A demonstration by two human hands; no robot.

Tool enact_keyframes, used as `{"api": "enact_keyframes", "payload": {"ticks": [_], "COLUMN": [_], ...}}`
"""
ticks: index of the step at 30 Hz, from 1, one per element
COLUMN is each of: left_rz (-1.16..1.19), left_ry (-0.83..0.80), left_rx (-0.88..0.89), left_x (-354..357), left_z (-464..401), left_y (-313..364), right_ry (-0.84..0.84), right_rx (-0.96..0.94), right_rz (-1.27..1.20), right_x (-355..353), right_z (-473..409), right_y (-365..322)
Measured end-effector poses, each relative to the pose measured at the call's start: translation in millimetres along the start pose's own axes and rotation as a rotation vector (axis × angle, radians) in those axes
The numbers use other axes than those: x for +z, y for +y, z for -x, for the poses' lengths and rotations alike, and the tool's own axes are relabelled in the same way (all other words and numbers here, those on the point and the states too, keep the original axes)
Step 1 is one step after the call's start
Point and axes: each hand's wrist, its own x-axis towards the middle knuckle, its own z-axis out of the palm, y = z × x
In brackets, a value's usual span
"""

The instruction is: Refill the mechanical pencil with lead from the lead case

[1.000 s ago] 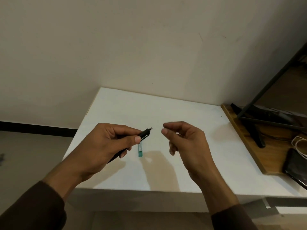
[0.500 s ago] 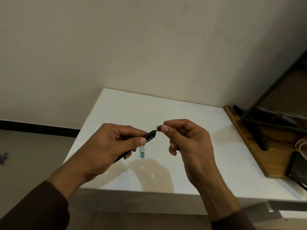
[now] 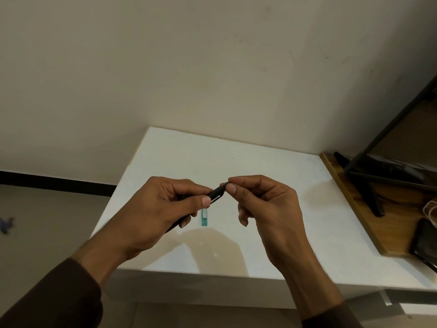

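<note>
White table point(image 3: 272, 166) set against a plain cream wall point(image 3: 189, 67); dark skirting strip point(image 3: 59, 185) low on the wall at left.

Mechanical pencil point(image 3: 216, 194): black, held in the air above the middle of the table, tilted with its upper end pointing up and to the right. Silver clip visible on the barrel just past the thumb. Lower part of the barrel hidden inside the palm.

Left hand point(image 3: 160, 209): wrapped round the pencil barrel, thumb pressed along the top, fingers curled beneath. Wrist angled in from the lower left, dark sleeve point(image 3: 47, 299) on the forearm.

Right hand point(image 3: 262, 204): thumb and forefinger pinching the upper end of the pencil, remaining fingers curled loosely toward the palm. Forearm rising from the near edge of the table.

Lead case point(image 3: 204, 217): small, teal, lying flat on the table directly beneath the hands, long axis running toward the near edge, touched by neither hand.

Wooden board point(image 3: 350, 197) along the right edge of the table, carrying a black metal stand point(image 3: 369, 185), a dark phone point(image 3: 423, 242) and a white cable point(image 3: 431, 209).
</note>
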Motion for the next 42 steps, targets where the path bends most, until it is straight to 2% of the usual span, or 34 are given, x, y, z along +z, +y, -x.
{"api": "enact_keyframes", "payload": {"ticks": [10,18,24,28,31,33,37,42], "left_rz": [-0.021,-0.029,-0.018,0.018,0.0,-0.037,-0.054,-0.081], "left_ry": [0.055,0.047,0.102,0.118,0.126,0.167,0.284,0.314], "left_rx": [0.064,0.017,-0.003,-0.015,-0.031,-0.028,-0.039,-0.049], "left_x": [5,7,4,5,3,-1,-6,-4], "left_z": [-1,1,1,-3,-4,-3,-3,-7], "left_y": [3,7,7,5,4,3,-1,-8], "right_ry": [0.002,0.024,0.013,-0.116,-0.093,-0.02,0.115,0.144], "right_rx": [-0.029,-0.031,0.099,0.169,0.175,0.183,0.238,0.218], "right_rz": [-0.062,-0.079,-0.199,-0.144,-0.126,-0.204,-0.52,-0.78], "right_x": [9,6,8,14,16,14,4,1], "right_z": [6,7,5,8,6,2,-6,-14], "right_y": [1,1,7,12,12,9,-1,-9]}}
